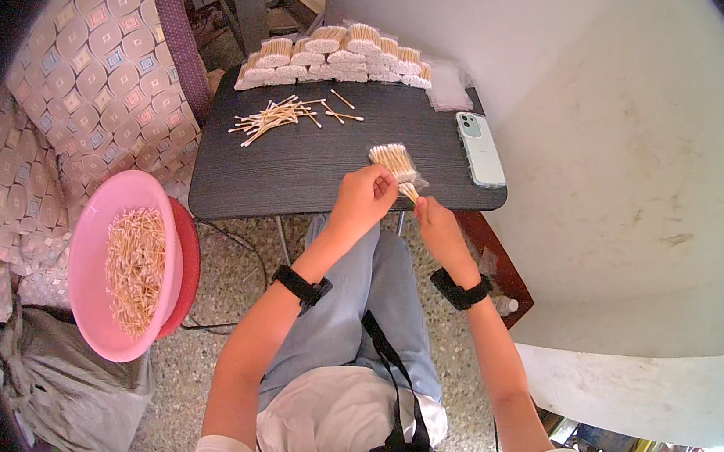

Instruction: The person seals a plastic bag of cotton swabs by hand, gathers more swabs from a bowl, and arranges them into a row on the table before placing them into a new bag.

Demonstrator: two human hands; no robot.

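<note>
A clear plastic bag of cotton swabs (394, 159) lies near the table's front edge, its white tips facing away from me. At the bag's near edge, my left hand (363, 195) is closed with its fingertips pinching the plastic. My right hand (439, 228) pinches a few loose cotton swabs (409, 192), whose far ends meet the bag's near side. Whether those ends are inside the bag, I cannot tell. A scattered pile of cotton swabs (274, 118) rests farther back to the left, with several single ones beside it.
Filled swab bags (345, 55) are stacked along the back of the dark table (313, 186). Flat clear bags (449, 87) lie to their right, above a white phone (480, 150). At left, a pink basin (85, 272) of swabs tilts over a red container (185, 269). A wall (624, 165) bounds the right.
</note>
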